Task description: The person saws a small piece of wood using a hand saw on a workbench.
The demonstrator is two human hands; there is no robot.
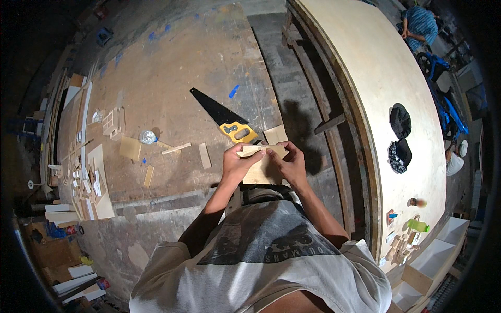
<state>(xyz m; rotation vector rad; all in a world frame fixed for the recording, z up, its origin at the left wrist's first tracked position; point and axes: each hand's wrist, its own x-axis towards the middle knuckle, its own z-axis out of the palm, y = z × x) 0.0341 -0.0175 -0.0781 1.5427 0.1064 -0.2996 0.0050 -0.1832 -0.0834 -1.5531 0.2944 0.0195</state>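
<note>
1. The left hand (237, 160) grips the left end of a short, pale wood piece (255, 151), its thumb on the near side.
2. The right hand (289, 166) grips the other end of it, fingers bent around the wood; the two thumbs come close together near its middle.
3. The wood piece is held roughly level in front of the body, above a pale board (261, 173) seen between the forearms.
4. Just beyond the hands lies a saw (222, 116), its yellow handle toward them and its black blade pointing away to the left. A flat offcut (274, 134) is to the right of the handle.
5. Left of the hands, a strip (204, 155), a thinner stick (176, 148) and a small slat (148, 176) lie on the brown surface (172, 68).
6. Farther left are a clear container (148, 137), a square panel (130, 148) and a small wooden frame (111, 124); a scrap pile (88, 182) lies near the left edge.
7. A blue object (234, 91) rests beyond the saw.
8. Well to the right, a pale surface (355, 41) carries two black items (401, 121), a green bottle (417, 225) and wooden blocks (399, 248).
9. Past it are a blue bicycle (451, 115) and a person in a blue top (420, 25).
</note>
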